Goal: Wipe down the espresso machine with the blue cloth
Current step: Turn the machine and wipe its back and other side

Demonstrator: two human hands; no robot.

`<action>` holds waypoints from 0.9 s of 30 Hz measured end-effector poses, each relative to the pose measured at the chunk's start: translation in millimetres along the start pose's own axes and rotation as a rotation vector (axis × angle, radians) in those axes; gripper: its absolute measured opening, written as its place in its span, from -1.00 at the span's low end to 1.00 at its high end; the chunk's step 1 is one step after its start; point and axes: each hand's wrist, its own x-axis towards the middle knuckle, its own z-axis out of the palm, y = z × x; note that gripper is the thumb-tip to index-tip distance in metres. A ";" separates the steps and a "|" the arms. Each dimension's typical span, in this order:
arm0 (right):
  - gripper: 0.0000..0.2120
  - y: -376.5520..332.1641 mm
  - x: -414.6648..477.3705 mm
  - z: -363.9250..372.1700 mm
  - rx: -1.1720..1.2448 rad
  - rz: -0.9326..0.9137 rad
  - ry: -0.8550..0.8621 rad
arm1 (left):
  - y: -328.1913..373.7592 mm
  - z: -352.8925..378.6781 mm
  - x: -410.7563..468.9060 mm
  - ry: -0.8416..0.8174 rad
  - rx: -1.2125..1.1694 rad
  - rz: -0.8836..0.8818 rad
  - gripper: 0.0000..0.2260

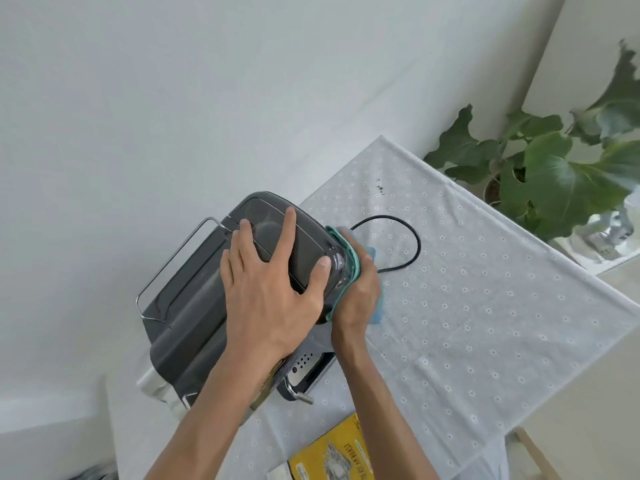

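Note:
The dark grey espresso machine [194, 306] stands on the left part of the table, seen from above, with a wire rail along its far side. My left hand [273, 282] lies flat on its top, fingers spread over the lid. My right hand [356, 289] presses the blue cloth [349, 258] against the machine's right side wall. The cloth is folded and shows teal along the machine's edge, with a lighter blue corner sticking out beyond my fingers. The drip tray and a metal handle [299, 393] show below my left wrist.
A white eyelet tablecloth [467, 306] covers the table. The machine's black power cord [412, 237] loops just right of my right hand. A yellow packet [336, 452] lies at the near edge. A leafy plant [554, 168] stands off the far right corner. A white wall runs behind.

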 end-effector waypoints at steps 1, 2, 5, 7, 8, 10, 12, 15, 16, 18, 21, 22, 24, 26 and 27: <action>-0.54 -5.8 -1.1 2.8 0.002 -0.010 -0.004 | -0.6 1.1 -0.2 0.007 0.005 0.004 -0.33; -0.54 -8.5 -1.9 1.5 -0.003 -0.022 -0.014 | -1.2 2.2 -0.9 0.013 0.010 0.007 -0.32; -0.62 8.6 2.7 -15.6 -0.057 -0.024 -0.004 | -3.6 5.2 -2.5 0.022 0.028 0.022 -0.32; -0.63 26.3 5.4 -23.9 -0.032 0.077 -0.008 | -6.8 5.4 -1.3 0.026 0.034 0.029 -0.32; -0.56 38.2 8.0 -29.0 -0.015 0.131 0.003 | -8.3 5.4 -0.6 0.029 0.036 0.032 -0.32; -0.53 43.9 5.9 -30.9 -0.001 0.168 0.021 | -10.0 6.1 -1.0 0.029 0.040 0.036 -0.32; -0.59 23.2 -2.5 -19.9 0.022 0.142 0.010 | -10.0 6.9 -2.2 0.031 0.045 0.042 -0.32; -0.63 -0.8 -0.8 -6.5 -0.039 0.046 -0.032 | -8.7 7.4 -0.3 0.040 0.031 0.044 -0.31; -0.63 -3.9 0.1 -6.1 -0.089 0.027 -0.044 | -8.8 7.5 0.1 0.037 0.026 0.042 -0.31; -0.62 -1.9 1.9 -11.1 -0.176 0.034 -0.064 | -8.3 8.2 -2.1 0.031 0.036 0.047 -0.31; -0.62 11.1 5.5 -27.4 -0.175 0.135 -0.021 | -7.1 7.6 -2.6 0.041 0.041 0.049 -0.31; -0.60 14.5 4.7 -31.2 -0.176 0.188 -0.013 | -7.5 7.5 -2.6 0.044 0.039 0.049 -0.31; -0.61 15.0 3.8 -33.7 -0.163 0.272 -0.045 | -8.0 7.7 -2.4 0.047 0.040 0.048 -0.31; -0.61 11.7 3.2 -32.7 -0.155 0.283 -0.096 | -9.2 7.4 -2.7 0.043 0.031 0.048 -0.31; -0.60 8.2 3.2 -33.0 -0.165 0.298 -0.131 | -9.7 7.5 -4.2 0.041 0.018 0.050 -0.31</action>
